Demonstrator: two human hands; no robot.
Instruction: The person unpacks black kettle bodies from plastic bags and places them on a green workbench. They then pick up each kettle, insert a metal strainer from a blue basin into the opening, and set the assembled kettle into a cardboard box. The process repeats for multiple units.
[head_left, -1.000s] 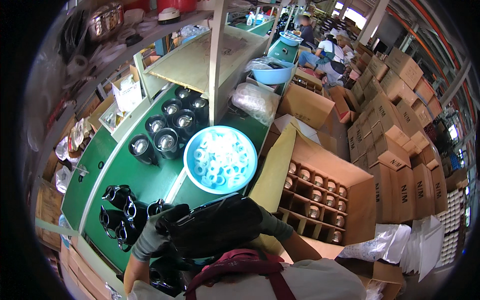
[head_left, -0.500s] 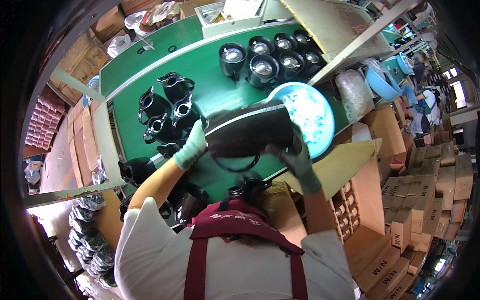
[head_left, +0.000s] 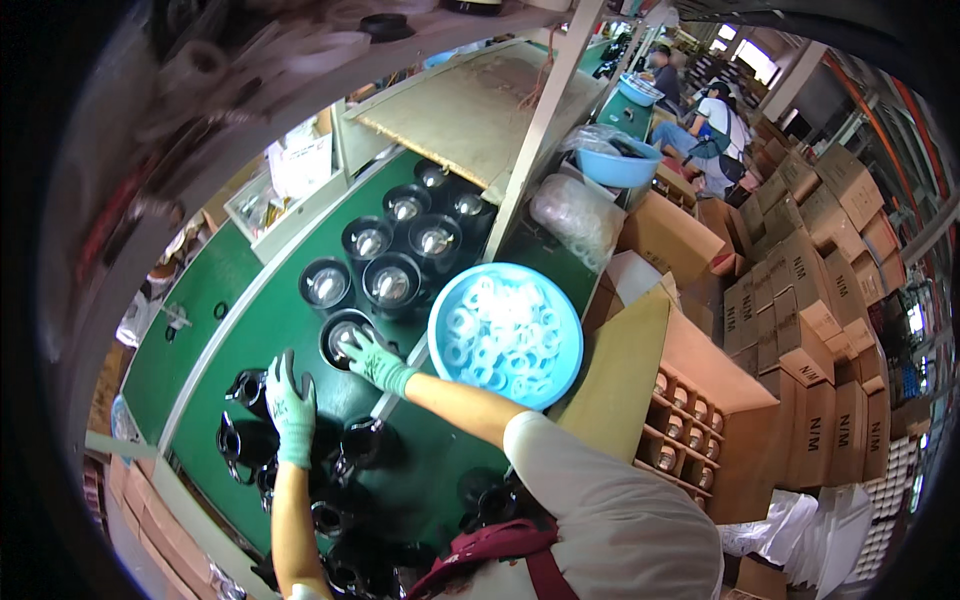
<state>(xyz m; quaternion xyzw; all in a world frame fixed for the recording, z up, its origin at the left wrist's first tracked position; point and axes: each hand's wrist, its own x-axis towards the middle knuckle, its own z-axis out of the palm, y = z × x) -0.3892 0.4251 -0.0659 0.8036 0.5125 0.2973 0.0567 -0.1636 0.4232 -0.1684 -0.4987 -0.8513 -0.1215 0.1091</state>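
Note:
My right hand (head_left: 378, 362), in a pale green glove, is closed over the near rim of an open-ended black jug (head_left: 335, 352) on the green bench. Inside that jug a round, shiny part shows. My left hand (head_left: 291, 410), gloved alike, has its fingers stretched out and holds nothing I can see. It is right beside a black jug (head_left: 247, 391) with spout and handle, in a cluster of several like it. Beyond my right hand stand several open-ended black jugs (head_left: 390, 284) with silvery domes inside.
A light blue basin (head_left: 574, 345) of translucent white rings stands right of my right hand. Beyond it are a metal post (head_left: 535, 125) and a bag of clear plastic (head_left: 575, 215). An open carton (head_left: 735, 440) with divided cells is at the right. Stacked cartons (head_left: 800, 290) and people (head_left: 712, 135) are farther off.
The black jug held sideways between both hands now stands on the bench by the other open-ended ones. My left hand has let go of it and moved left. The view has turned right.

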